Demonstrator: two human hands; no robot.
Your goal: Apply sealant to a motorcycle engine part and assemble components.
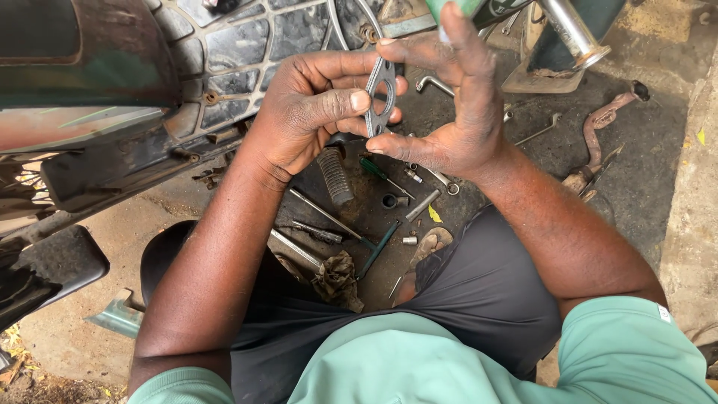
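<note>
My left hand [310, 112] and my right hand [452, 112] hold a flat grey metal gasket [380, 96] between them, up in front of me. The gasket has one big round hole and smaller holes at its ends. My left thumb and fingers pinch its left edge. The thumb and fingers of my right hand touch its lower and upper ends. Both hands are above the oily ground beside a motorcycle [134, 82].
On the dark ground lie a ribbed rubber footpeg [334, 176], several wrenches and screwdrivers [378, 249], sockets [390, 200], a dirty rag [338, 280] and a rusty kick lever [598, 138]. A chrome tube [572, 30] stands at the upper right. A concrete edge [692, 224] runs along the right.
</note>
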